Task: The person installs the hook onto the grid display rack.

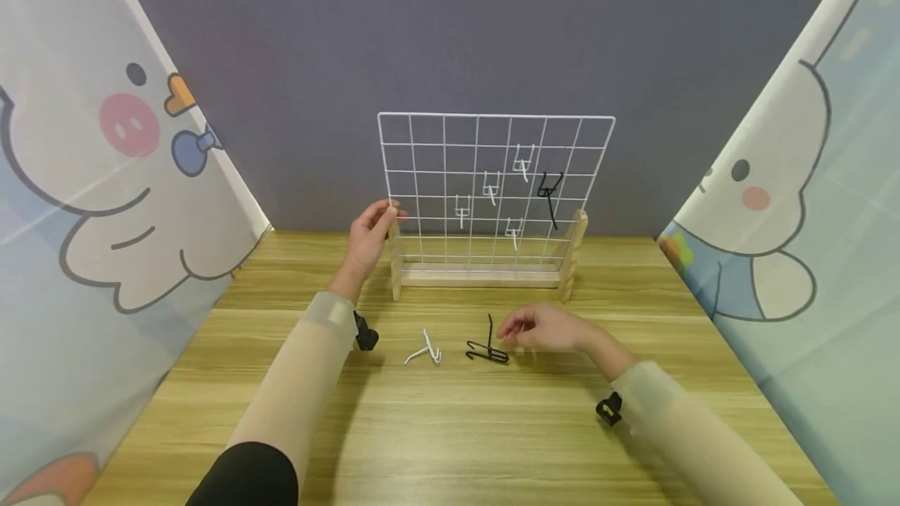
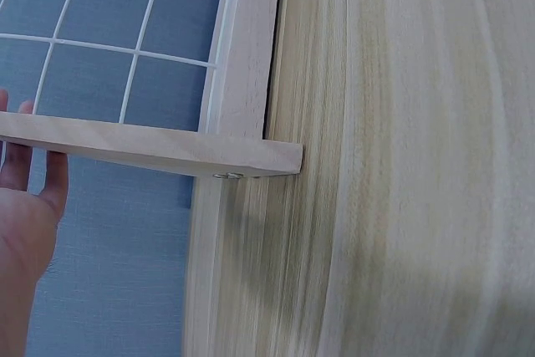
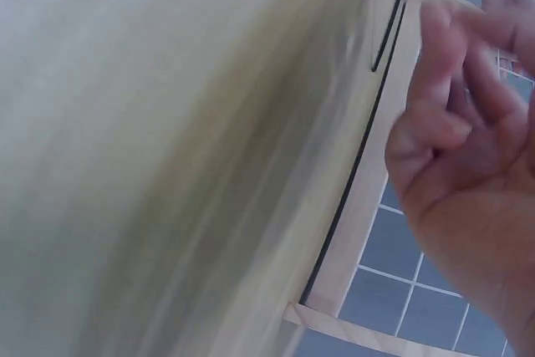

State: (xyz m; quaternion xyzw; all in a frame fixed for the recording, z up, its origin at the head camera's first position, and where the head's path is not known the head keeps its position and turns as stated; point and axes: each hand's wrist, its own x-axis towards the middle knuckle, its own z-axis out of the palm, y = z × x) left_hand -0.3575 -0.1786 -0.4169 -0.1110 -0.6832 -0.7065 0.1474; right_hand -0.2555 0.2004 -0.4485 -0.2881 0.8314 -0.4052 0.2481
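Note:
A white wire grid panel (image 1: pixel 458 184) stands upright in a wooden stand (image 1: pixel 485 281) at the back of the table. My left hand (image 1: pixel 369 239) grips the stand's left wooden post (image 1: pixel 396 256), and in the left wrist view its fingers (image 2: pixel 57 181) reach behind that post. Close beside a black wire hook (image 1: pixel 488 354) lying on the table, my right hand (image 1: pixel 551 328) hovers with bent fingers and nothing in them. Left of the black hook lies a white hook (image 1: pixel 430 348). On the grid hang several white hooks (image 1: pixel 491 189) and one black hook (image 1: pixel 548 192).
A grey backdrop (image 1: pixel 492 30) rises behind the stand. Cartoon-printed cloths (image 1: pixel 63 139) flank the wood-grain table (image 1: pixel 450 428) on both sides. The stand's right post (image 1: pixel 573 256) is beyond my right hand.

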